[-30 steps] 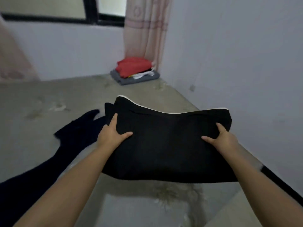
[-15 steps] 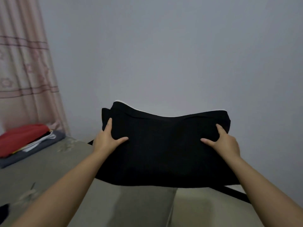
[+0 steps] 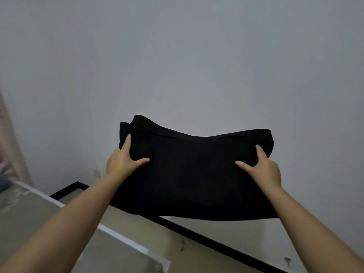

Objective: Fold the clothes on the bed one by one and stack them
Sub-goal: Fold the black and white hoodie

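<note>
A folded black garment [image 3: 194, 174] hangs in the air in front of the grey wall, held flat between both hands. My left hand [image 3: 122, 162] grips its left edge, thumb on top and fingers underneath. My right hand [image 3: 263, 168] grips its right edge the same way. The garment sags slightly in the middle. The corner of the bed [image 3: 39, 219], with a greyish-green cover, lies below and to the left of the garment.
A plain grey wall [image 3: 177, 66] fills most of the view. A floor strip with black skirting [image 3: 216, 243] runs along the wall beside the bed. A pink curtain edge [image 3: 7, 138] shows at far left.
The view has swung right, away from the bed and the red-topped pile near the curtain, which is now out of sight. The black garment stays held in both hands.
</note>
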